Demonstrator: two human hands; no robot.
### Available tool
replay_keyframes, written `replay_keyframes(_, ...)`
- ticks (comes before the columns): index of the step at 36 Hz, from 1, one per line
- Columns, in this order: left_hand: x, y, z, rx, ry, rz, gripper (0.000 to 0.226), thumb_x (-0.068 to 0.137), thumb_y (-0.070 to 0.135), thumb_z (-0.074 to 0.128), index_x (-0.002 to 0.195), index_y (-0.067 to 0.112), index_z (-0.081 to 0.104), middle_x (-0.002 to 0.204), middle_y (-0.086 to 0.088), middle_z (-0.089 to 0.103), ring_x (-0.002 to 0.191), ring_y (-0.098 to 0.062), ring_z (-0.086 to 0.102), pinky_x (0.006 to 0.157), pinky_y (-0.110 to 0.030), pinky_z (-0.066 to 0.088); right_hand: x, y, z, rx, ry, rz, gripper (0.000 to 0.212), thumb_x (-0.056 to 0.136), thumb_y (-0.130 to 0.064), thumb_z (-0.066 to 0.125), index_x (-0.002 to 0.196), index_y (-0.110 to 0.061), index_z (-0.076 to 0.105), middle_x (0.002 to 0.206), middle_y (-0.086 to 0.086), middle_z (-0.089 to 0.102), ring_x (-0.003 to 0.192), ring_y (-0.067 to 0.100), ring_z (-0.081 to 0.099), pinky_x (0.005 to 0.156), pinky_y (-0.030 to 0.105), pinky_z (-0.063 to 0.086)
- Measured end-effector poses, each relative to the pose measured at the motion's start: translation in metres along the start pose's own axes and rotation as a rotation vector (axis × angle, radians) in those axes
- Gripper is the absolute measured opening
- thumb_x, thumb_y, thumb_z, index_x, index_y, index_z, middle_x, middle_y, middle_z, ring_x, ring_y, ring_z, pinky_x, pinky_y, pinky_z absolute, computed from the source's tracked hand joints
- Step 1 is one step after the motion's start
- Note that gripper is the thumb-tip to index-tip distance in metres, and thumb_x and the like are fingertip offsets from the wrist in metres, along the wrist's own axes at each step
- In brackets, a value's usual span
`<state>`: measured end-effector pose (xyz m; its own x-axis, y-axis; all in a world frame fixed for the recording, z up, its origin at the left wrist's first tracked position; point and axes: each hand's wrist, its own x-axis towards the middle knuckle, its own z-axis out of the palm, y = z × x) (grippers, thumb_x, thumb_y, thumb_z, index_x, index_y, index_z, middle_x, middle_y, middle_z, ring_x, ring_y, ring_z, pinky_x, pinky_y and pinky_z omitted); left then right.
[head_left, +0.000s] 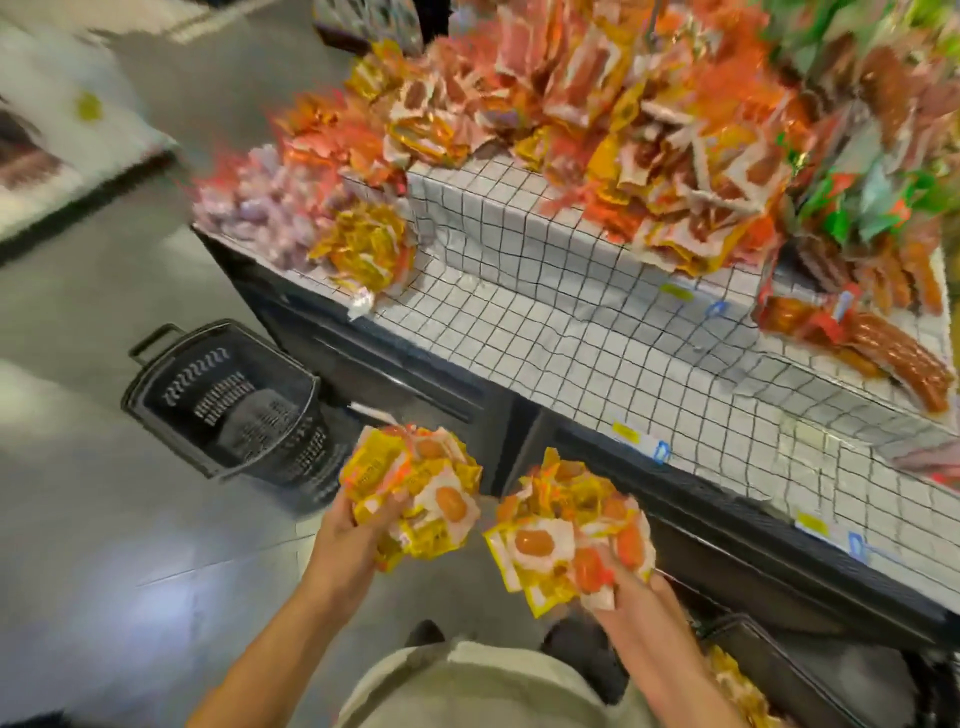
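Your left hand (347, 525) grips one bunch of yellow snack packets (415, 493); your right hand (631, 587) grips a second bunch (566, 540) just beside it.

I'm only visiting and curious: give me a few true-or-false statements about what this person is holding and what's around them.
1. The left hand and right hand each grip a bunch of yellow packets. True.
2. The black basket on the floor is full of packets. False: it looks empty.
3. A grid-patterned cloth covers the display table. True.
4. The left hand rests on the cloth. False: it is held above the floor, apart from the table.
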<state>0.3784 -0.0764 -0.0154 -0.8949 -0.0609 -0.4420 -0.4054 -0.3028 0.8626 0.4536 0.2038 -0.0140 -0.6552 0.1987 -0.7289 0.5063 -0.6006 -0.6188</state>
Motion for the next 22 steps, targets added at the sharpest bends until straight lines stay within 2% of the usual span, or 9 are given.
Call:
replay_keyframes(2, 0.005, 0.007, -0.016, 0.014, 0.052, 0.035, 0.045, 0.082, 0.014, 0.071, 0.125, 0.024, 0.062, 0.115, -0.003, 0.075, 0.1, -0.021, 0.073, 0.074, -0.035, 0.062, 0.006, -0.002, 0.02, -0.054, -0.021, -0.008, 0.042, 0.093, -0.017, 0.069, 0.134, -0.007, 0.062, 0.123, 0.013, 0.072, 0.115, 0.033, 0.069, 0.109, 0.054, 0.046)
replay_keyframes(5, 0.011, 0.013, -0.036, 0.044, 0.139, 0.082, 0.043, 0.087, 0.011, 0.071, 0.127, 0.022, 0.062, 0.115, -0.004, 0.075, 0.099, -0.021, 0.073, 0.076, -0.038, 0.062, 0.014, -0.01, 0.055, -0.128, -0.027, -0.015, 0.042, 0.086, -0.018, 0.072, 0.126, -0.005, 0.067, 0.117, 0.017, 0.074, 0.111, 0.036, 0.07, 0.104, 0.054, 0.049)
replay_keyframes(8, 0.018, 0.021, -0.054, 0.03, 0.218, 0.113, 0.042, 0.088, 0.011, 0.071, 0.127, 0.021, 0.062, 0.113, -0.003, 0.075, 0.096, -0.017, 0.074, 0.068, -0.027, 0.06, 0.027, -0.018, 0.086, -0.187, -0.051, -0.011, 0.039, 0.085, -0.018, 0.07, 0.122, -0.004, 0.069, 0.116, 0.02, 0.073, 0.11, 0.038, 0.07, 0.101, 0.052, 0.051)
replay_keyframes(10, 0.025, 0.029, -0.063, 0.019, 0.259, 0.112, 0.04, 0.088, 0.012, 0.071, 0.125, 0.025, 0.064, 0.111, 0.0, 0.076, 0.095, -0.016, 0.075, 0.066, -0.023, 0.059, 0.039, -0.023, 0.105, -0.287, -0.085, -0.034, 0.038, 0.082, -0.029, 0.074, 0.114, -0.009, 0.075, 0.112, 0.015, 0.076, 0.108, 0.034, 0.071, 0.101, 0.052, 0.051)
replay_keyframes(14, 0.048, 0.049, -0.081, -0.034, 0.314, 0.09, 0.043, 0.087, 0.014, 0.072, 0.126, 0.027, 0.062, 0.113, -0.002, 0.075, 0.098, -0.022, 0.074, 0.068, -0.031, 0.061, 0.067, -0.034, 0.148, -0.419, -0.199, -0.079, 0.038, 0.077, -0.044, 0.077, 0.11, -0.025, 0.078, 0.113, 0.006, 0.077, 0.109, 0.025, 0.072, 0.092, 0.041, 0.054)
replay_keyframes(18, 0.077, 0.069, -0.094, -0.029, 0.382, 0.098, 0.045, 0.085, 0.016, 0.072, 0.127, 0.028, 0.062, 0.115, -0.002, 0.075, 0.102, -0.024, 0.073, 0.074, -0.038, 0.062, 0.1, -0.047, 0.19, -0.452, -0.288, -0.072, 0.048, 0.071, -0.055, 0.083, 0.112, -0.03, 0.077, 0.116, 0.007, 0.076, 0.114, 0.027, 0.07, 0.108, 0.056, 0.046)
replay_keyframes(22, 0.115, 0.101, -0.102, -0.007, 0.431, 0.104, 0.041, 0.083, 0.021, 0.074, 0.122, 0.031, 0.064, 0.112, 0.001, 0.076, 0.1, -0.022, 0.074, 0.073, -0.035, 0.062, 0.134, -0.07, 0.246, -0.452, -0.344, -0.071, 0.06, 0.05, -0.063, 0.09, 0.103, -0.037, 0.079, 0.112, 0.004, 0.077, 0.112, 0.027, 0.071, 0.105, 0.054, 0.05)
